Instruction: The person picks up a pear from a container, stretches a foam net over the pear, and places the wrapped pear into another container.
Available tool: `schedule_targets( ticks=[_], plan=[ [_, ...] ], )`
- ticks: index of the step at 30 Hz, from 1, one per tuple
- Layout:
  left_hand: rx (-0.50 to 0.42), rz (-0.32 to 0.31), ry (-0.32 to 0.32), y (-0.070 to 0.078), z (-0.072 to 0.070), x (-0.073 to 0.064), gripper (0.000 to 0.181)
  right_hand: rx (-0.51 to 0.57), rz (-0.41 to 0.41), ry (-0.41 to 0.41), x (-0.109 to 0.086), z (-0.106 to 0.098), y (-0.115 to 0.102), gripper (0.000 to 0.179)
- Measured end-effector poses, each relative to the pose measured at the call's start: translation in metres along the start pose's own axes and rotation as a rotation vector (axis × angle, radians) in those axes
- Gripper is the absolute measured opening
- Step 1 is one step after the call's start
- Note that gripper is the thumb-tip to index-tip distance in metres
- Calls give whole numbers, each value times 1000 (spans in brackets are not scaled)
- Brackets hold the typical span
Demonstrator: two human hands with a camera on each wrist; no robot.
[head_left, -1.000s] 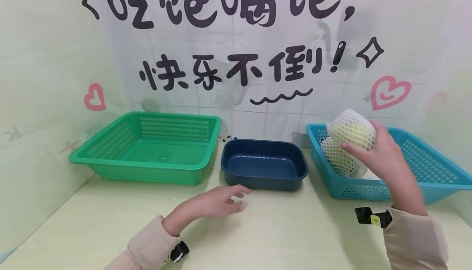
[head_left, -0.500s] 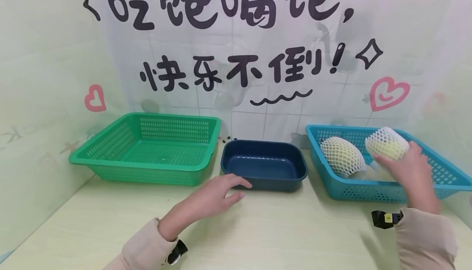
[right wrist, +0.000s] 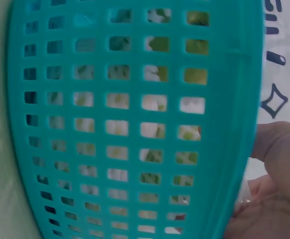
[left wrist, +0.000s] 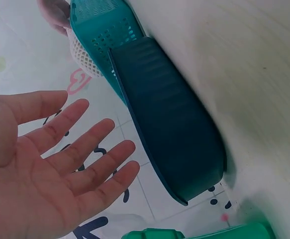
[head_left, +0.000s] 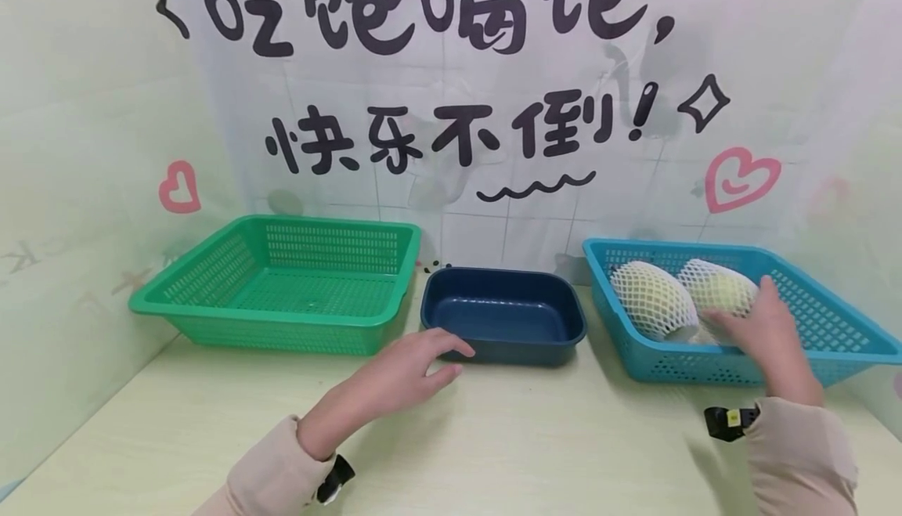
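My right hand (head_left: 768, 328) reaches over the front rim of the blue basket (head_left: 676, 367). Its thumb and fingers are around a pale yellow-green fruit in a white foam net (head_left: 719, 287), low in the basket. A second netted fruit (head_left: 651, 297) lies to its left. In the right wrist view the basket wall (right wrist: 229, 99) hides most of the fruit, and part of the right hand (right wrist: 279, 174) shows beyond the rim. My left hand (head_left: 402, 375), fingers loosely extended, hovers before the navy tray (head_left: 503, 353); the left wrist view shows its palm (left wrist: 45, 179) holding nothing.
To the left stands a green slatted basket (head_left: 282, 328), with no contents showing. The navy tray sits between the two baskets on a pale wooden table (head_left: 528, 445). A printed sheet with black characters (head_left: 451, 132) hangs behind them.
My right hand first moved right across the basket with the fruit, then lowered it beside the other netted fruit. My left hand stayed near the tray, shifting only slightly.
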State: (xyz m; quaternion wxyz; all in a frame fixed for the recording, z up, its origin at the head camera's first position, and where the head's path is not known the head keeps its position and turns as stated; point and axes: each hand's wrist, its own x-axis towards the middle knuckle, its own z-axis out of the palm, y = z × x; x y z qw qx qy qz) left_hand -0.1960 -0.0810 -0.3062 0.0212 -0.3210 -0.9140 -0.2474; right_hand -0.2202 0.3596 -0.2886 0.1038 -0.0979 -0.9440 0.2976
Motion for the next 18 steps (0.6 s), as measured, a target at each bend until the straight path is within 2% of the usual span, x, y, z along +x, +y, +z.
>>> schedule_targets(
  ticks=[5,7,13,15,18],
  plan=[
    [27,19,-4,0,0,0,25,2,0,37,-5,-11,-8,88],
    [32,25,-4,0,0,1,25,-15,-34,58,-8,-15,-16,83],
    [39,38,10,2,1,0,32,-97,-202,79,-24,-13,-58,72],
    [39,32,16,3,2,0,36,-117,-271,64,-30,-7,-74,68],
    [42,11,28,4,2,0,40,-140,-416,23,-40,8,-97,59]
  ],
)
